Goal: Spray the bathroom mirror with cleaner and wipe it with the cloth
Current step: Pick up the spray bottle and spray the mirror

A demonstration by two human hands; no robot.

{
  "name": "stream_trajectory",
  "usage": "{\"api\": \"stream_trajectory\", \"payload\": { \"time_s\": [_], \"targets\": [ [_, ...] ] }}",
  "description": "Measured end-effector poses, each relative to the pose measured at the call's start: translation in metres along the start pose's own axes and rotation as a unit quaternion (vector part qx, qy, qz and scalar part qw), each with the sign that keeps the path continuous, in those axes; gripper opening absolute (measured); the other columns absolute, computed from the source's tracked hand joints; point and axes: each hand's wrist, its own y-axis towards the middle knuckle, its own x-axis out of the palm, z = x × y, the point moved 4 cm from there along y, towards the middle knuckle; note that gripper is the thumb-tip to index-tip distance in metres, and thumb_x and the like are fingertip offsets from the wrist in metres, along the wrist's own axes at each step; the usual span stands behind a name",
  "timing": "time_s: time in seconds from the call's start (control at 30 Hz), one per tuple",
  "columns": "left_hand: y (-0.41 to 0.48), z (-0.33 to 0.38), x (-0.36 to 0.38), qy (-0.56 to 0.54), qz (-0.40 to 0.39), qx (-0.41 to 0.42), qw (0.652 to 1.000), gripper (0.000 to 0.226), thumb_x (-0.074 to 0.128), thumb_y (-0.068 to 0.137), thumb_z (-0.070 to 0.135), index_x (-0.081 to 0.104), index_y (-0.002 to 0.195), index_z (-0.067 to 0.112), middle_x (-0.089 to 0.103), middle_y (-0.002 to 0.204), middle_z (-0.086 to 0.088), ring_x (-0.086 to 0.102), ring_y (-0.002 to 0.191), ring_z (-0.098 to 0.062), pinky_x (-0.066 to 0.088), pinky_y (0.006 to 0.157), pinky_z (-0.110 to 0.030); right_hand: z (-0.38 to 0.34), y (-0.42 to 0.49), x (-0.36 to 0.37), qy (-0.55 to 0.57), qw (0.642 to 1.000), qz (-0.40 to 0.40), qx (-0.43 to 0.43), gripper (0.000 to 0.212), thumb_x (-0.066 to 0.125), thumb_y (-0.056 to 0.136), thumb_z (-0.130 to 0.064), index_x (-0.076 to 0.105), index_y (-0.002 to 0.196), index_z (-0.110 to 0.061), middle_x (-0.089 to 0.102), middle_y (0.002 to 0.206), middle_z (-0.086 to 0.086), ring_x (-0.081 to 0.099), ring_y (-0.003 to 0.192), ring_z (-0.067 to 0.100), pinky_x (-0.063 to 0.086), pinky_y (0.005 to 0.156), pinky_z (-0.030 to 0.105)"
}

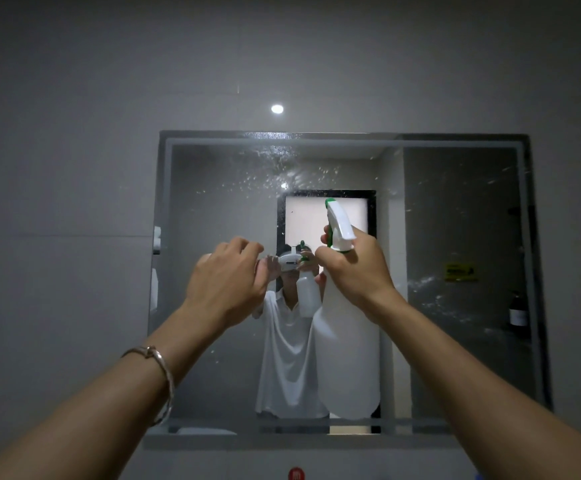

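The framed bathroom mirror [213, 202] hangs straight ahead on a grey wall. Spray droplets [275, 168] speckle its upper middle, and more streak its right side. My right hand [355, 268] grips the neck of a white spray bottle [348, 358] with a green trigger, held upright before the glass with the nozzle toward the mirror. My left hand [226, 275], with a bracelet on the wrist, is raised beside it close to the glass, fingers curled, nothing visible in it. No cloth is in view.
Grey wall tiles [57, 271] surround the mirror. The glass reflects a person in a white shirt, a doorway, a yellow sticker [459, 272] and a dark bottle [517, 311] on a shelf. A red round object [296, 474] sits below the mirror.
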Motion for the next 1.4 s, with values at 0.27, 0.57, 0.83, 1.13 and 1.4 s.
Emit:
{"api": "stream_trajectory", "payload": {
  "time_s": [0.27,0.57,0.83,1.13,1.4],
  "targets": [
    [-0.011,-0.015,0.004,0.004,-0.013,0.003,1.000,0.034,0.038,0.096,0.032,0.052,0.123,0.017,0.054,0.126,-0.005,0.055,0.106,-0.023,0.049,0.081,-0.037,0.007,-0.010,0.015,-0.062,0.998,0.032,0.007,0.006,0.060,0.073,-0.017,0.055,0.072,-0.016,0.057,0.063,-0.005,0.058,0.060,0.019,0.055,0.059,0.043],
    [-0.009,-0.021,0.012,-0.020,-0.007,0.014,1.000,0.032,0.042,0.093,0.030,0.054,0.118,0.015,0.056,0.121,-0.007,0.056,0.101,-0.024,0.051,0.082,-0.040,-0.003,-0.020,0.018,0.002,1.000,0.023,0.013,0.020,0.057,0.059,-0.029,0.053,0.075,-0.017,0.056,0.060,-0.010,0.059,0.051,0.010,0.055,0.052,0.029],
    [-0.009,-0.024,0.010,-0.031,0.000,0.018,0.999,0.048,0.030,0.083,0.036,0.055,0.119,0.016,0.057,0.119,-0.007,0.057,0.100,-0.026,0.051,0.080,-0.040,0.003,-0.022,0.026,-0.055,0.998,0.037,0.020,0.029,0.060,0.068,-0.027,0.056,0.087,-0.005,0.060,0.068,0.001,0.066,0.051,0.017,0.057,0.058,0.045],
    [-0.017,-0.036,0.021,-0.034,-0.008,0.023,0.999,0.043,0.034,0.085,0.034,0.056,0.116,0.015,0.058,0.116,-0.008,0.059,0.096,-0.027,0.052,0.078,-0.041,0.009,-0.032,0.034,-0.125,0.991,0.042,0.002,0.023,0.060,0.081,-0.016,0.045,0.078,-0.033,0.055,0.077,-0.008,0.066,0.060,0.019,0.058,0.058,0.039],
    [-0.017,-0.016,0.024,-0.048,0.008,0.049,0.998,0.042,0.036,0.084,0.031,0.057,0.116,0.016,0.059,0.113,-0.006,0.058,0.096,-0.026,0.045,0.075,-0.035,-0.002,-0.035,0.020,-0.099,0.993,0.055,0.014,0.021,0.061,0.074,-0.022,0.055,0.086,-0.006,0.056,0.072,-0.002,0.066,0.052,0.018,0.055,0.052,0.035]
  ]
}}
